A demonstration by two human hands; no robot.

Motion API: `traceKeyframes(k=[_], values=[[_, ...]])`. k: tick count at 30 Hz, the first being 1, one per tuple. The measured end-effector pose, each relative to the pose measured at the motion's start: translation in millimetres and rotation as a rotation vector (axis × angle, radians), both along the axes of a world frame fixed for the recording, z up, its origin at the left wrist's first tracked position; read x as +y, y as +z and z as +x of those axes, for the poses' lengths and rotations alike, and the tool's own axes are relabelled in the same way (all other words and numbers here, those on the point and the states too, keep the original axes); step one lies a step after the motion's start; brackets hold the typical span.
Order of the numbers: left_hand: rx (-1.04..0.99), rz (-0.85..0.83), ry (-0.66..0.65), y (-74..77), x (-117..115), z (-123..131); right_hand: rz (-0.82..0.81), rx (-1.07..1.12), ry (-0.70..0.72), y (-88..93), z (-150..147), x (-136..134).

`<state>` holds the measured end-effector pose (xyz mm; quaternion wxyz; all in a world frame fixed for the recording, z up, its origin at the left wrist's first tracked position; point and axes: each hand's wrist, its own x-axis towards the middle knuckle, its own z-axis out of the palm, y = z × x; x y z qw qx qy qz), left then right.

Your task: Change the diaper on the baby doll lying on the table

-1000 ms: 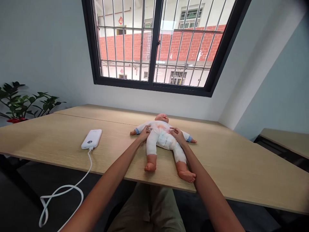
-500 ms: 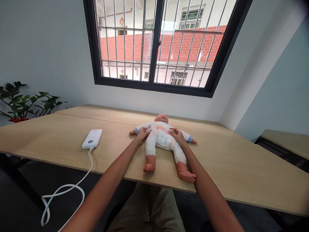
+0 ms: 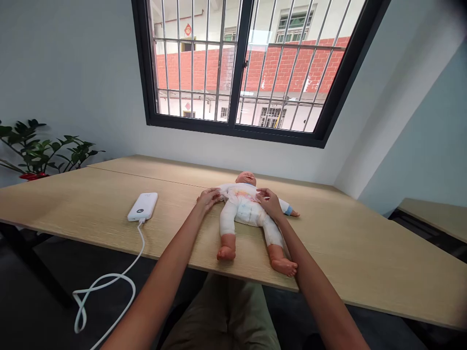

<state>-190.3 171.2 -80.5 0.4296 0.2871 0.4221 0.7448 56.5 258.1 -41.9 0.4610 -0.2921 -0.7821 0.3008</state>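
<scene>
A baby doll (image 3: 248, 214) in a white outfit with blue cuffs lies on its back on the wooden table, head toward the window and bare feet toward me. Reddish and yellowish marks show on its belly. My left hand (image 3: 209, 199) is closed around the doll's sleeve on the left side, covering the cuff and most of the doll's hand. On the other side, my right hand (image 3: 269, 203) pinches the white cloth at the doll's waist, its fingers bent. The doll's right-side arm lies outstretched past my wrist.
A white power bank (image 3: 142, 206) lies on the table (image 3: 350, 238) to the left, its white cable (image 3: 127, 272) hanging over the front edge. A leafy plant (image 3: 44, 150) stands at far left. Behind the table is a barred window (image 3: 233, 129).
My left hand has moved outward from the doll's side onto its sleeve, now covering the cuff that showed before. My right hand stays at the waist. The view has shifted slightly.
</scene>
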Motion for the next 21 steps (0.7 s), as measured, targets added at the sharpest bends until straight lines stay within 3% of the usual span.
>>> traceKeyframes(k=[3,6,10,13,17,21], values=[[0.042,-0.010,-0.021,0.7,-3,0,0.201,-0.149,0.160,13.7,-23,-7],[0.089,0.002,-0.036,1.4,-6,-1,0.385,-0.437,0.262,21.1,-58,-15],[0.121,0.062,-0.044,1.8,-8,0,0.421,-0.800,0.190,13.4,-99,-25],[0.117,0.104,-0.051,0.1,-7,1,0.451,-0.964,0.114,2.3,-113,-30],[0.097,0.139,-0.048,-2.9,-2,1,0.490,-0.952,0.072,-4.4,-114,-33],[0.097,0.159,-0.060,-2.6,1,2,0.578,-0.624,0.021,-6.3,-109,-35]])
